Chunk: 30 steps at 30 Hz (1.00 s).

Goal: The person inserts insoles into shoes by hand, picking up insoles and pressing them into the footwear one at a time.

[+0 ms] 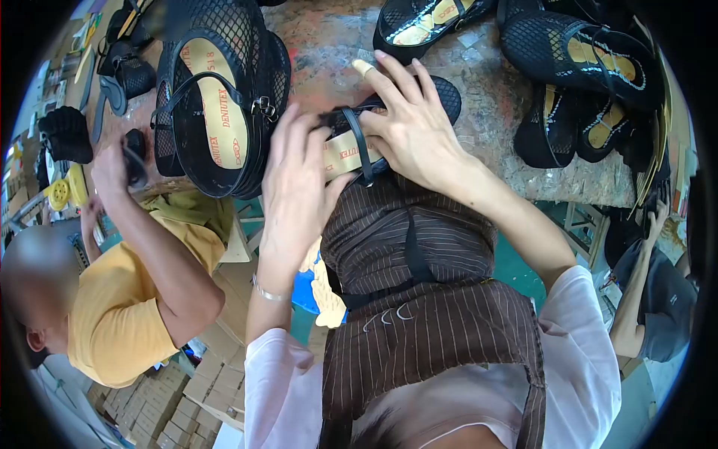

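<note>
Your hands are close together but not joined, both at one black mesh shoe (448,99). The right hand (415,135) lies over its middle with the fingers spread and the thumb beside the strap (356,141); the left hand (293,187) is at the heel end. The left is blurred and the right thumb's contact is partly covered, so I can't tell whether either is closed on anything.

The work in hand looks like handling that strap. Let your right palm steady the shoe against the counter (485,123), and use light fingertip pressure with the left, so the soft mesh isn't pulled out of shape. Keep the strap flat and untwisted across the insole (345,151), and your fingers clear of its printed lettering.

The shoe sits at the near edge of the counter, just in front of your apron (434,329), opening upward. Its long axis runs aslant: heel toward you and to the left, rounded toe away and to the right. The strap crosses that axis. Stacked shoes (258,49) stand to your left.
</note>
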Available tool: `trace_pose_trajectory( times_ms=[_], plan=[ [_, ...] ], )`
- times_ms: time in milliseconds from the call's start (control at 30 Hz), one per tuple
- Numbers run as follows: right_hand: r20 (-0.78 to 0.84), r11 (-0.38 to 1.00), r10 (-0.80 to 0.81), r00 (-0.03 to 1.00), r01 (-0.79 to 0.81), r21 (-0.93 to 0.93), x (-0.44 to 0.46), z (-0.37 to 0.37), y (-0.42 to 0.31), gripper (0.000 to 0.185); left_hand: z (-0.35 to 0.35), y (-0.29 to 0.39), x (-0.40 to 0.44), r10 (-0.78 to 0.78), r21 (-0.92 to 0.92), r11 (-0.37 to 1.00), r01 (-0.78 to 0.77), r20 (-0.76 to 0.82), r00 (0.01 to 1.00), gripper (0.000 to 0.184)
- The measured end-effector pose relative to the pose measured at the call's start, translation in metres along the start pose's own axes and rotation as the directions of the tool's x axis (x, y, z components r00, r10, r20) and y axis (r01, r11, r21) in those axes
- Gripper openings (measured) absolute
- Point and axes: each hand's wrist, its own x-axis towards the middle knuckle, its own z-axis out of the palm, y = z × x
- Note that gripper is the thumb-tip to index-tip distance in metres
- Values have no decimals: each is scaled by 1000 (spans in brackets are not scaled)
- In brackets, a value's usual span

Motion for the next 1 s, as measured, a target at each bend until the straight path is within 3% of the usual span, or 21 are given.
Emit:
trace_pose_trajectory(
  times_ms=[67, 167, 300, 367, 600, 833, 900, 1000],
  plan=[
    [29, 1000, 6, 1000, -6, -12, 1, 0, 2, 27, -11, 10, -16, -220, 85, 972, 220, -6, 975, 58],
    [83, 997, -1, 997, 7, -72, 4, 1, 0, 37, -6, 16, -18, -257, 238, 939, 248, 7, 966, 49],
    [90, 996, 25, 996, -17, -87, 6, 0, 0, 43, -5, 14, -2, -242, 279, 936, 216, 61, 968, 53],
    [77, 996, 26, 997, -19, -85, 3, 1, 0, 44, 0, 8, 0, -132, 238, 965, 110, 78, 988, 52],
    [24, 990, 113, 993, -110, -91, -13, -3, -17, 40, -1, 3, 11, -60, 298, 955, 0, 191, 980, 51],
    [-28, 971, 227, 974, -228, -69, -21, -16, -10, 51, 4, 3, 22, 144, 386, 902, -192, 150, 978, 51],
    [-21, 960, 261, 965, -262, -103, -29, -24, 3, 50, 10, 9, 35, 313, 290, 900, -325, 87, 946, 24],
    [-59, 950, 273, 960, -278, -139, -34, -32, 17, 49, 12, 23, 50, 357, 289, 884, -368, 92, 929, 20]
  ],
)
